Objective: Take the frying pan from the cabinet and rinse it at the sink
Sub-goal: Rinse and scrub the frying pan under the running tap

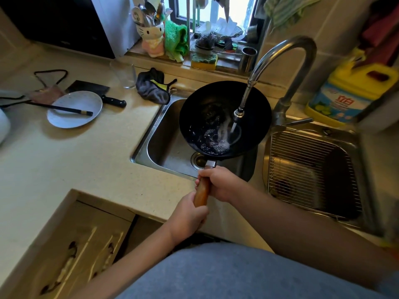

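A black frying pan point(207, 100) with a wooden handle point(202, 192) hangs over the left sink basin point(159, 143). Water runs from the faucet point(287, 67) into the pan and pools at its near side. My right hand point(218, 183) grips the handle close to the pan. My left hand point(189, 214) grips the handle's near end, by the counter edge. Below the counter at left is the cabinet point(86, 240), its door beside a dark gap.
A white plate point(71, 108) with chopsticks, a cleaver point(95, 91), a glass point(125, 75) and a dark cloth point(152, 86) lie on the counter at left. The right basin holds a wire rack point(313, 169). A yellow detergent jug point(349, 91) stands behind it.
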A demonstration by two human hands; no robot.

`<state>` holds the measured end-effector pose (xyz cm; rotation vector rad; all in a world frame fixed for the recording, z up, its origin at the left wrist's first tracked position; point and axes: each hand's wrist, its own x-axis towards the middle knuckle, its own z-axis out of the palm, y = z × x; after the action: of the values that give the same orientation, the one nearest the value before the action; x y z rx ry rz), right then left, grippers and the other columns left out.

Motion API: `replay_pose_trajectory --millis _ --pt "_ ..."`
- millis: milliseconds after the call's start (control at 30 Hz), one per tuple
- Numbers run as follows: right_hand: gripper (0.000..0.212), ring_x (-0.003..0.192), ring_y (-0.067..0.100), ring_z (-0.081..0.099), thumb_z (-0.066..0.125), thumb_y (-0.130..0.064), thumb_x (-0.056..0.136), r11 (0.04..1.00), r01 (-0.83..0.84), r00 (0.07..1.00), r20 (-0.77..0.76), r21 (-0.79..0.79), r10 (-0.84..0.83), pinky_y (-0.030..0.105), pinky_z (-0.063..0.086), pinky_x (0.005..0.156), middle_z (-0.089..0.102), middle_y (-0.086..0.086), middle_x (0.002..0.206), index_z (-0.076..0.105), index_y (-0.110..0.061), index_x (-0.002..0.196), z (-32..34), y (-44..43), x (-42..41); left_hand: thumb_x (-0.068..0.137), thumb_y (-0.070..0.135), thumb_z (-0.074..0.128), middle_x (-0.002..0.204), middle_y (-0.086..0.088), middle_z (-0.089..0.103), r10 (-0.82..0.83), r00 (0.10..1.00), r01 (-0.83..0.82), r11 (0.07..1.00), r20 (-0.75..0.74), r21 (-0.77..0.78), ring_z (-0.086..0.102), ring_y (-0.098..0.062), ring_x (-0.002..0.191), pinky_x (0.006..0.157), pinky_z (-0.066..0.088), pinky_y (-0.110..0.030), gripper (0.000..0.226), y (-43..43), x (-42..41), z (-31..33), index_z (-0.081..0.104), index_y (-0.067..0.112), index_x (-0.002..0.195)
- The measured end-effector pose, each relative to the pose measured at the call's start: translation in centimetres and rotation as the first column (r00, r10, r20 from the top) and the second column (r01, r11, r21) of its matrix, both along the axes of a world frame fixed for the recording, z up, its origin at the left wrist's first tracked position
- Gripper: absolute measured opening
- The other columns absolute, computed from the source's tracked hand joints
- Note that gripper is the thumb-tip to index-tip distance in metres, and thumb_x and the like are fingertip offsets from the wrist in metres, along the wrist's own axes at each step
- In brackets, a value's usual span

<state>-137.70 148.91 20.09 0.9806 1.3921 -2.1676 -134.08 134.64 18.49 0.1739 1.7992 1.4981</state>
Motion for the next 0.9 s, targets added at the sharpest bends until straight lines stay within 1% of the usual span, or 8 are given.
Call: replay_pose_trajectory --millis 67,133,233,433,567,667,767,900 --pt "0.016 0.06 0.018 0.057 0.048 0.0 0.096 1.0 -0.01 1.0 -0.001 -0.021 0.01 0.038 0.053 0.064 0.052 0.009 0.069 0.051 -0.005 0.081 0.2 0.1 0.1 0.068 0.016 0.059 0.054 0.008 0.05 -0.013 0.998 0.009 0.999 -0.059 -0.053 0.046 -0.011 0.045 0.041 0.038 -0.027 0.018 0.0 0.1 -0.3 0.048 0.014 0.082" --pt "0.013 0.061 0.019 0.057 0.048 0.001 0.095 0.999 -0.011 1.0 0.005 -0.031 0.011 0.039 0.053 0.066 0.053 0.01 0.071 0.052 -0.004 0.083 0.6 0.2 0.1 0.068 0.019 0.06 0.055 0.007 0.05 -0.011 0.995 0.001 0.995 -0.104 -0.102 0.047 -0.01 0.045 0.043 0.041 -0.028 0.017 0.2 0.2 -0.2 0.05 0.015 0.081" --pt "0.008 0.063 0.02 0.056 0.05 0.0 0.092 0.999 -0.012 1.0 0.019 -0.052 0.013 0.039 0.053 0.069 0.053 0.01 0.072 0.052 -0.003 0.085 1.2 0.3 0.1 0.067 0.022 0.06 0.054 0.007 0.05 -0.001 0.985 -0.031 0.983 -0.172 -0.179 0.047 -0.006 0.043 0.043 0.043 -0.024 0.015 0.6 0.4 0.8 0.053 0.016 0.079" --pt "0.014 0.062 0.018 0.056 0.05 -0.002 0.091 0.985 -0.051 0.999 -0.008 -0.162 0.051 0.036 0.052 0.068 0.051 0.009 0.069 0.052 -0.004 0.077 2.6 -0.9 0.1 0.065 0.023 0.056 0.054 0.006 0.046 -0.023 0.961 -0.054 0.962 -0.275 -0.269 0.041 -0.007 0.041 0.038 0.037 -0.022 0.011 -0.4 0.7 4.6 0.051 0.017 0.073" --pt "0.016 0.062 0.017 0.058 0.049 -0.003 0.092 0.962 -0.062 0.998 -0.008 -0.264 0.062 0.033 0.053 0.068 0.053 0.008 0.072 0.053 -0.005 0.076 3.5 -2.1 0.0 0.062 0.023 0.056 0.045 0.008 0.041 -0.059 0.958 -0.039 0.943 -0.279 -0.331 0.037 -0.013 0.042 0.043 0.034 -0.031 0.012 -1.7 0.2 7.5 0.045 0.02 0.064" --pt "0.018 0.055 0.015 0.062 0.046 -0.005 0.094 0.949 -0.083 0.996 -0.001 -0.303 0.087 0.027 0.054 0.053 0.054 0.008 0.072 0.052 -0.006 0.078 4.1 -2.7 -0.4 0.058 0.025 0.055 0.044 0.006 0.042 -0.125 0.944 -0.027 0.893 -0.306 -0.449 0.039 -0.02 0.044 0.049 0.034 -0.034 0.014 -2.3 -0.8 9.4 0.043 0.019 0.057" --pt "0.013 0.06 0.017 0.062 0.046 -0.009 0.095 0.946 -0.079 0.995 0.034 -0.314 0.095 0.028 0.054 0.055 0.057 0.008 0.074 0.051 -0.008 0.083 4.1 -3.4 -0.7 0.06 0.024 0.057 0.049 0.003 0.049 -0.207 0.932 0.003 0.825 -0.298 -0.565 0.048 -0.023 0.048 0.051 0.039 -0.031 0.011 -2.5 -1.8 10.9 0.049 0.018 0.058" --pt "0.013 0.049 0.013 0.067 0.046 -0.012 0.095 0.95 -0.111 0.992 0.031 -0.292 0.125 0.021 0.053 0.045 0.061 0.008 0.078 0.052 -0.008 0.085 3.7 -3.8 -0.9 0.067 0.024 0.06 0.049 0.004 0.048 -0.353 0.888 0.055 0.721 -0.297 -0.691 0.047 -0.014 0.043 0.042 0.029 -0.024 0.014 -2.7 -2.3 12.2 0.049 0.022 0.059"
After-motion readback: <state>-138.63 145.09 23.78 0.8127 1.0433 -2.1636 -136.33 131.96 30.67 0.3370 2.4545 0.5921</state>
